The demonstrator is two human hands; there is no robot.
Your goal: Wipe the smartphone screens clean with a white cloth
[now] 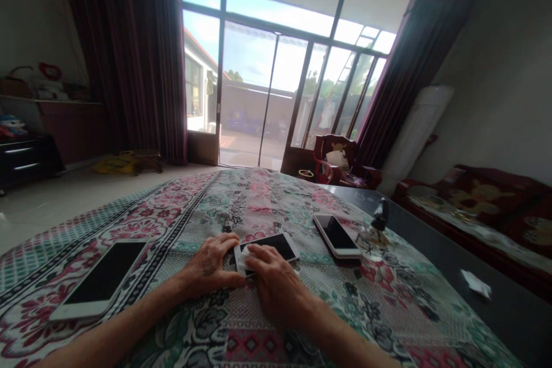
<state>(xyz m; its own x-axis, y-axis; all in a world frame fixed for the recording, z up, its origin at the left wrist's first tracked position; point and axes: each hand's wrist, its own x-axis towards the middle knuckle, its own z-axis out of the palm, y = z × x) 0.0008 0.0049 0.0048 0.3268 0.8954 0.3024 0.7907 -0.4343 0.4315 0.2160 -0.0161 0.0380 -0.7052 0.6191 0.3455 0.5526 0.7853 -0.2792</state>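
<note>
A white smartphone with a dark screen lies flat on the patterned cloth in front of me. My left hand grips its left end, thumb at the near edge and fingers at the far edge. With bent fingers, my right hand presses a small white tissue onto the left part of the screen. Part of the phone is hidden under this hand. To the right rests a second white smartphone, beside a clear bottle with a black top. A third white smartphone lies at the left.
The floral cloth covers the table surface. Along the right runs a dark tabletop with a crumpled white tissue. A red wooden sofa and a chair stand beyond. Glass doors are at the back.
</note>
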